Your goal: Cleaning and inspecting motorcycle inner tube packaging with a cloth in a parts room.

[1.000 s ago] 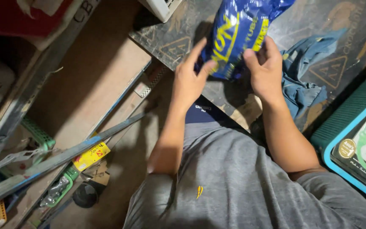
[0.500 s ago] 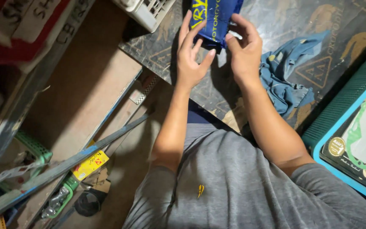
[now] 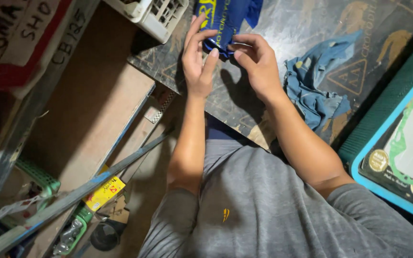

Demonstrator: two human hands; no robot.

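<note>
A glossy blue plastic packet with yellow lettering (image 3: 223,19) lies at the far edge of a dark printed table (image 3: 292,33), its top cut off by the frame, held from both sides by a seated person in a grey shirt. The left hand (image 3: 198,59) rests against the packet's left side, its fingers stretched upward along the blue plastic and its thumb curled in over the lower edge. The right hand (image 3: 256,62) meets it from the other side, its fingertips pinching the packet's lower edge just beside the left thumb; both hands are closed on the same packet. Just to the right of the right hand, a crumpled blue cloth rag (image 3: 319,86) lies on the table. Further right, a flat package with a bright blue border and a clear window (image 3: 397,157) sits at the frame's edge. Beyond the left hand, the corner of a white slotted plastic crate (image 3: 156,16) stands on the table. Below and to the left, a brown wooden board (image 3: 92,110), a long grey metal bar (image 3: 80,193) and a small yellow box (image 3: 105,192) lie among clutter.
</note>
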